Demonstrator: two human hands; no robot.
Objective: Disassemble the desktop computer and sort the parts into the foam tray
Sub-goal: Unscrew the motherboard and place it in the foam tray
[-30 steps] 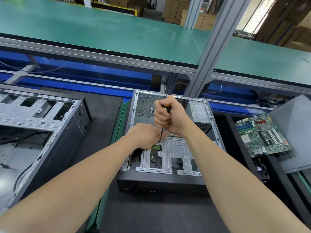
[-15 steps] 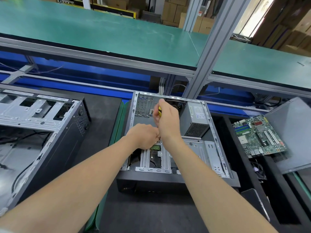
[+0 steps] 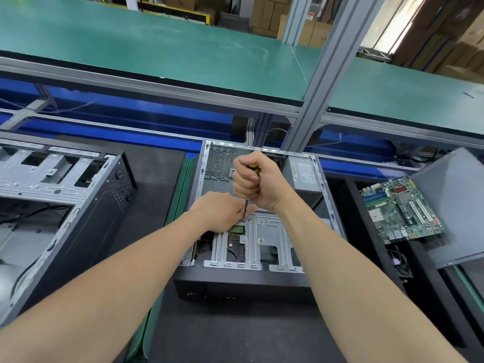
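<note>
An open desktop computer case point(image 3: 199, 176) lies on its side in front of me, its black front panel toward me. My right hand point(image 3: 258, 183) grips the yellow-and-black handle of a screwdriver point(image 3: 246, 209), held upright with its tip on a screw in the silver drive bracket point(image 3: 269, 230). My left hand point(image 3: 222, 210) rests on the bracket beside the shaft, fingers curled around its lower end. A grey power supply point(image 3: 303, 176) sits in the case's far right corner. A green motherboard point(image 3: 399, 208) lies in the black foam tray point(image 3: 348, 205) to the right.
A second open case point(image 3: 78, 205) lies at the left. A grey side panel point(image 3: 455, 203) leans over the tray at the right. An aluminium post point(image 3: 324, 82) rises just behind the case, carrying green shelves. Black matting covers the bench.
My right hand rolled on the screwdriver handle: fist, then turned side-on, now a fist again. The left hand stayed by the shaft. The view shifted slightly.
</note>
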